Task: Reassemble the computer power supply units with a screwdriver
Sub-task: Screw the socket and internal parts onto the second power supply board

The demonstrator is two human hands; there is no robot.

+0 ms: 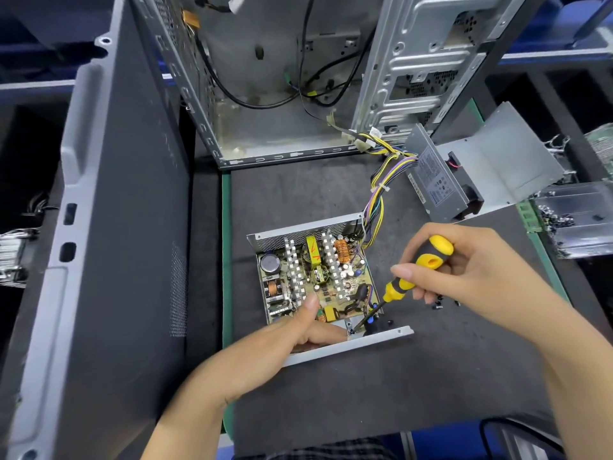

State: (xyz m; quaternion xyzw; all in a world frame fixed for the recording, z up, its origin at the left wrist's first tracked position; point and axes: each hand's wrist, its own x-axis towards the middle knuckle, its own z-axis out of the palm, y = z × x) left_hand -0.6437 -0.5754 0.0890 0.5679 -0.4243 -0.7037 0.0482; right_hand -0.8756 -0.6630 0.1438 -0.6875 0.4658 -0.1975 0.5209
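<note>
So the opened power supply (318, 280) sits pretty much dead center on the dark mat (381, 386) covering the counter (547, 260), lid off, with the circuit board (315, 287) fully exposed: heatsinks, copper coils, a yellow transformer, the usual guts. Its metal tray has a perforated wall at the far side and a plain flange along the near edge.

The left hand (285, 340) is down on the near-left corner of the unit, thumb lying up over the board edge and the other fingers (326, 335) tucked inside the tray against the near wall, so it grips the housing.

The right hand (464, 273) grips a yellow-and-black screwdriver (411, 280) by the handle, fingers curled round it. The shaft angles down and to the left, with the tip landing at the near-right corner of the board, right by a small metal bracket.

A bundle of colored wires (378, 194) runs from the unit's far-right corner up toward the open computer case (282, 94) standing behind it. The power supply's grey cover (464, 174) lies off to the right, just past the wires. A few loose screws (438, 305) sit on the mat just beside the right hand. A big dark side panel (109, 227) leans on the left.
</note>
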